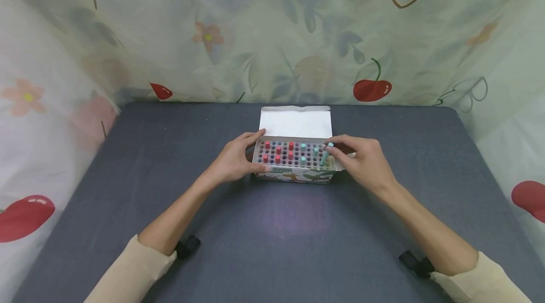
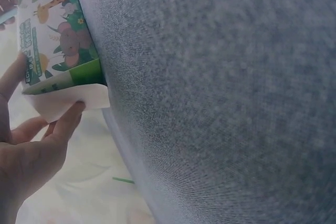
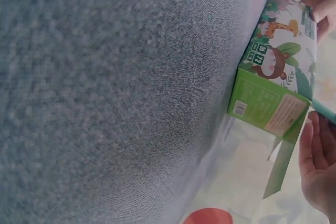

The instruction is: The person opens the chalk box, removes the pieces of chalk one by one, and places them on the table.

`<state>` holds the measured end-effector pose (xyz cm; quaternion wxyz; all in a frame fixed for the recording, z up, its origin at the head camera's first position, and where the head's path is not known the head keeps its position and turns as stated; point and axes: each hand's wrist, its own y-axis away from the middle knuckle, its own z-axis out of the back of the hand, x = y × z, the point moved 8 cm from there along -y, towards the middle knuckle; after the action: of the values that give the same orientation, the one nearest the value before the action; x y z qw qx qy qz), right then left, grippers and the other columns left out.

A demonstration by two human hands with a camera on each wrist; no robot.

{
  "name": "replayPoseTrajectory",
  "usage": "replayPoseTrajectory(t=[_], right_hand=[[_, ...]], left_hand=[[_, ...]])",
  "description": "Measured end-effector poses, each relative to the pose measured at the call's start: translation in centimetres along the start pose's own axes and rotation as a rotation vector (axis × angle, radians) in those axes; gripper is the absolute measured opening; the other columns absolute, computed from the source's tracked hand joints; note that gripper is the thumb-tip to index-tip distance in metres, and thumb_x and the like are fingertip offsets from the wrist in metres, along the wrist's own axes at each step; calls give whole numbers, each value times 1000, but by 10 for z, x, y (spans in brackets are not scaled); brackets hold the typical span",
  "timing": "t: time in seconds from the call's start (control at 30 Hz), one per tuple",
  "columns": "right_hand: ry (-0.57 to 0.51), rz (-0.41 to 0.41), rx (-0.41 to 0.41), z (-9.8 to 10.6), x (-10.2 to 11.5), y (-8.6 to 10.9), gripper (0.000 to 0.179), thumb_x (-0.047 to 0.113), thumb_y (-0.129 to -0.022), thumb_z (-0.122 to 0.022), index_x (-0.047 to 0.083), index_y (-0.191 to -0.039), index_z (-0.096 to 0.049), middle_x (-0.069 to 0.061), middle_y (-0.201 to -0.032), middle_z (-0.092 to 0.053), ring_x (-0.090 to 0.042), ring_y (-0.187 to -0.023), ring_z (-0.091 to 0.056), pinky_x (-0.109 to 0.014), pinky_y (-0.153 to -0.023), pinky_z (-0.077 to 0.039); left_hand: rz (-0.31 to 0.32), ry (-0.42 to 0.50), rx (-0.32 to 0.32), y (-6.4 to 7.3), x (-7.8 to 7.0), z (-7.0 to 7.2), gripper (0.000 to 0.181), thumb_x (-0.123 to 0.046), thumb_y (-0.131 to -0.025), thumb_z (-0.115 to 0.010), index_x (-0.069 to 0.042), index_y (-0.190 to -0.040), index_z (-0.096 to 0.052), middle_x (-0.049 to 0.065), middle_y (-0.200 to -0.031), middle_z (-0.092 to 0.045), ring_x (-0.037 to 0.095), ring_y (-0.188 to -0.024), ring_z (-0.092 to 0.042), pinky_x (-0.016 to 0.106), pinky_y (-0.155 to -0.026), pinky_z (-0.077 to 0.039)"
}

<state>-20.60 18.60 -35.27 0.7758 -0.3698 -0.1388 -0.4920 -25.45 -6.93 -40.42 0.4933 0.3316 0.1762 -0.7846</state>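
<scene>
In the head view the open box [image 1: 294, 177] sits around mid-frame on the dark worktop [image 1: 272, 246]. The right hand [image 1: 362, 158] has its fingers pinching a teal stick [image 1: 325, 156] that leans over the holes at the box's right end (can't tell if the tip's in one), while the left hand [image 1: 235, 157] grips the left end. I'd tip the stick upright over its hole before pushing, without bumping the teal pegs [image 1: 303, 160] beside it. The raised lid [image 1: 295, 122] crowds the back, but there's loads of room toward the bottom of the frame. Left wrist view: box is upper left, fingers on a white flap [image 2: 68, 102], so go easy or the card might bend imo. Right wrist view: box is upper right, with a green flap [image 3: 281, 169] sticking out near the right fingers, so watch that edge
</scene>
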Motion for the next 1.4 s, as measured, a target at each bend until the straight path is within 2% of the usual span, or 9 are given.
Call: replayPoseTrajectory(t=[0.2, 0.43, 0.57, 0.67, 0.97, 1.1, 1.4], right_hand=[[-82, 12, -64, 8, 2, 0, 19, 6, -87, -76, 9, -106, -77, 2, -96, -75, -10, -79, -69, -17, -71, -50], [-120, 32, -87, 14, 11, 1, 20, 6, -88, -76, 8, -108, -77, 6, -97, -73, -9, -80, -67, -18, -72, -51], [-155, 15, -71, 13, 14, 1, 20, 8, -88, -76, 10, -108, -77, 6, -98, -73, -6, -81, -66, -17, -71, -51], [-200, 2, -56, 10, 16, 2, 20, 7, -88, -76, 9, -108, -76, 3, -99, -73, -7, -81, -67, -18, -72, -51], [-341, -28, -9, -1, 25, 3, 23, 3, -86, -76, 10, -108, -76, -1, -96, -74, -19, -78, -70, -21, -71, -53], [-380, -42, 38, -12, 28, 6, 22, 3, -87, -76, 7, -108, -75, -2, -97, -73, -19, -77, -69, -22, -69, -52], [-527, -109, 137, -38, 29, 12, 18, 4, -87, -76, 2, -105, -75, -3, -89, -72, -28, -73, -69, -27, -68, -55]], left_hand=[[-1, -3, 0, 1, 0, 1, 95, -27, -81, -85, -20, -158, -31, 12, -151, -40, 32, -131, -48, 45, -93, -49], [3, 12, 3, 1, 1, 1, 94, -27, -81, -85, -21, -158, -30, 12, -150, -40, 31, -128, -52, 44, -91, -51], [8, 29, 0, 1, 3, 0, 94, -27, -81, -85, -22, -157, -31, 11, -150, -41, 30, -120, -58, 41, -88, -53], [2, 24, -6, 1, 2, 0, 94, -27, -81, -85, -22, -157, -31, 12, -150, -41, 30, -120, -58, 42, -88, -53], [-3, 24, -18, 0, 1, 1, 94, -26, -80, -85, -20, -157, -31, 13, -150, -41, 31, -127, -53, 42, -90, -52], [-2, 19, -13, 2, 2, 0, 94, -26, -80, -85, -20, -157, -31, 13, -150, -41, 32, -127, -52, 43, -91, -51], [-7, 52, -12, 2, 2, -1, 95, -24, -80, -85, -20, -157, -31, 14, -150, -40, 31, -123, -55, 39, -88, -53]])
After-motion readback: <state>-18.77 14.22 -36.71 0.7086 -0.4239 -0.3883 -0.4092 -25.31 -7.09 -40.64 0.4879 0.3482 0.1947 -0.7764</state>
